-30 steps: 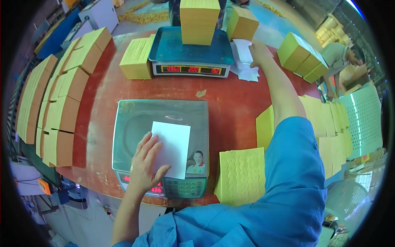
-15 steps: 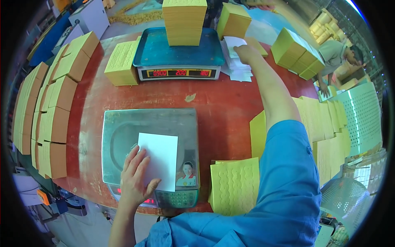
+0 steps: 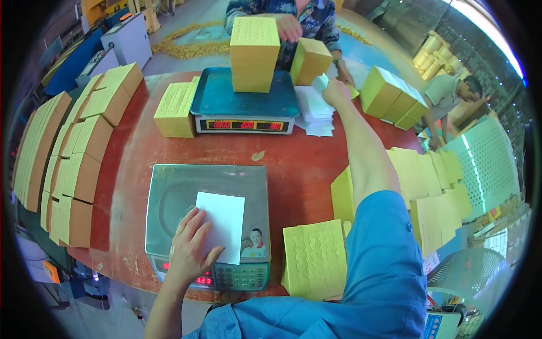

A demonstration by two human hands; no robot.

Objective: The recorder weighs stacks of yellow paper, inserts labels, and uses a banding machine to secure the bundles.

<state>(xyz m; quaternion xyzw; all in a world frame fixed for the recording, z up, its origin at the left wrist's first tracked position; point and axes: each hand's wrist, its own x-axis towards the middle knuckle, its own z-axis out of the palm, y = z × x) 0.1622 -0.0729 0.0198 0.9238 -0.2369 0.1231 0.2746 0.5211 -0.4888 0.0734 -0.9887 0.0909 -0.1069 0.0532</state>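
Head: left hand (image 3: 192, 242) on sheet (image 3: 227, 226), right hand (image 3: 337, 94) apparently pinching paper (image 3: 320, 83).

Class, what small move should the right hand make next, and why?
Probably draw the right hand, with the pale paper it seems to pinch, toward the near scale, because the left hand rests on a white sheet there.
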